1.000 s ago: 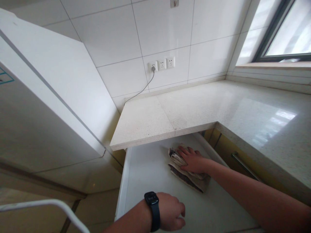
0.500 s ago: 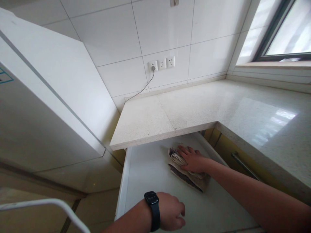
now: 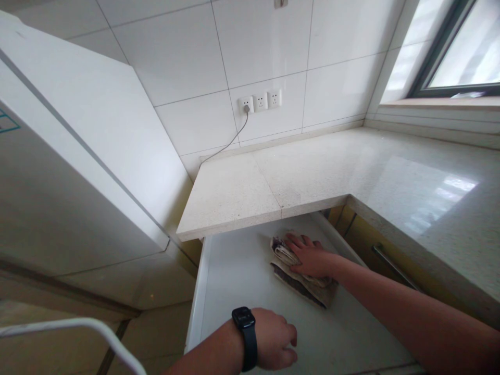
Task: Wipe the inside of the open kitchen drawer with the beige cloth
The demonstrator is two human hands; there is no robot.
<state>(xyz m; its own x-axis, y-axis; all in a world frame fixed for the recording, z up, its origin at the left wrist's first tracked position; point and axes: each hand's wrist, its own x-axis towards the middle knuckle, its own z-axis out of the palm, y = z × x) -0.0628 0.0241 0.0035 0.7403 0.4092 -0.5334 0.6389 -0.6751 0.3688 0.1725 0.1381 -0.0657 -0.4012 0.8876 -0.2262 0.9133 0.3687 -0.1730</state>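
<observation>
My right hand (image 3: 312,256) presses down on a folded beige-and-brown cloth (image 3: 308,289), its fingers spread over the top fold. The cloth lies on the floor of a pulled-out white drawer (image 3: 234,281), toward its right side. Part of the cloth is hidden under the palm. My left hand (image 3: 273,338), with a black smartwatch (image 3: 244,319) on the wrist, hovers over the near part of the drawer. Its fingers are loosely curled in, and nothing shows between them. The left hand and the cloth are apart.
Above the drawer's back runs a speckled stone countertop (image 3: 242,195), which turns a corner to the right. A tall white appliance (image 3: 117,114) stands at left. A grey cord (image 3: 234,139) hangs from a wall socket. A white curved tube (image 3: 89,324) crosses the lower left.
</observation>
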